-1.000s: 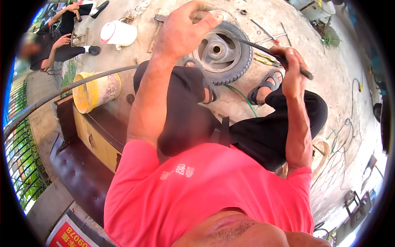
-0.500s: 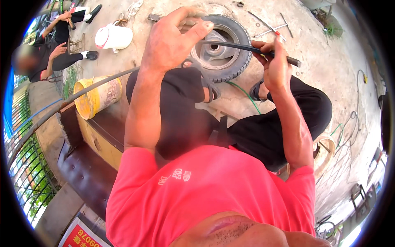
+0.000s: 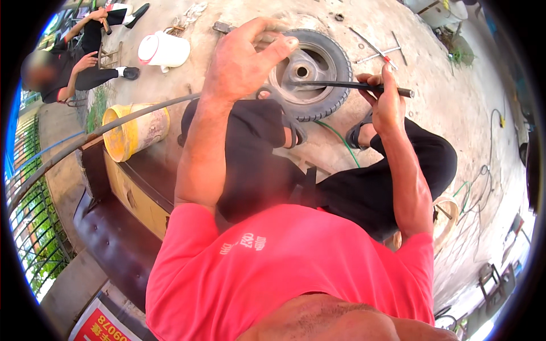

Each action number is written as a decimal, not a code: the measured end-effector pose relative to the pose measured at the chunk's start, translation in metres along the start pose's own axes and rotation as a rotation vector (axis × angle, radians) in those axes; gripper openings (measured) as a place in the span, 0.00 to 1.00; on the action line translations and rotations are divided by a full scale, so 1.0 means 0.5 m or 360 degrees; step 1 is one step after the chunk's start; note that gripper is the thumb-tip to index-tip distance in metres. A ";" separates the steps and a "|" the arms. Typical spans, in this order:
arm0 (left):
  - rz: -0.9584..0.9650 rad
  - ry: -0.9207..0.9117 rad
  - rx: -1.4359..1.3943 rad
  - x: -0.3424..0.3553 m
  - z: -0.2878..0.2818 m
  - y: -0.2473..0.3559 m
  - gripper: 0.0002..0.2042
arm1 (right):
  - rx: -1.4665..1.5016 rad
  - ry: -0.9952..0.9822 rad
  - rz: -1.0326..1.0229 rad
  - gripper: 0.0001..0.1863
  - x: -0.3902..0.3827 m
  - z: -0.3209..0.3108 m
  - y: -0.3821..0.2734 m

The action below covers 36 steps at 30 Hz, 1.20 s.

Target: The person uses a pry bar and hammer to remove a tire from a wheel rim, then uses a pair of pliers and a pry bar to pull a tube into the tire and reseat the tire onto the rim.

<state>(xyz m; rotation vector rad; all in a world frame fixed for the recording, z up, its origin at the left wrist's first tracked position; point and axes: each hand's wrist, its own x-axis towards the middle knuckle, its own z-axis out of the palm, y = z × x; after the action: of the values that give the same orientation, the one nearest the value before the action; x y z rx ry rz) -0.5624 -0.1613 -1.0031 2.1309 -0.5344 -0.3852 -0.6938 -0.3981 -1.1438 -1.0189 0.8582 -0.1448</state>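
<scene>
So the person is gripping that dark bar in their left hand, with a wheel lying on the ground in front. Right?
Not quite: the head view shows the dark bar in the right hand. The wheel does lie on the ground in front.

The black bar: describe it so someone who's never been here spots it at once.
Find the tyred wheel lying on the ground near the picture's top. Just right of it, the person's right hand grips a long black bar that crosses the tyre in view. Unlike the thinner rods beyond, it is held, not lying on the ground.
</scene>
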 end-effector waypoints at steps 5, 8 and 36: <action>-0.0006 0.0021 -0.0101 -0.003 -0.009 -0.009 0.19 | 0.0018 0.0020 0.0009 0.26 -0.002 -0.011 -0.007; -0.0021 0.0008 -0.0099 -0.009 -0.019 -0.011 0.19 | 0.0030 0.0012 0.0021 0.25 -0.003 -0.004 -0.012; 0.0002 -0.0197 0.0082 -0.027 0.019 0.043 0.22 | 0.0362 0.0104 -0.0677 0.26 -0.036 -0.145 -0.175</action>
<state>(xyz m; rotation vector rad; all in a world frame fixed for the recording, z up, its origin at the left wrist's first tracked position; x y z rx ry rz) -0.5834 -0.1724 -0.9897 2.1662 -0.6222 -0.5100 -0.7321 -0.4868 -1.0814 -0.9733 0.6558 -0.6259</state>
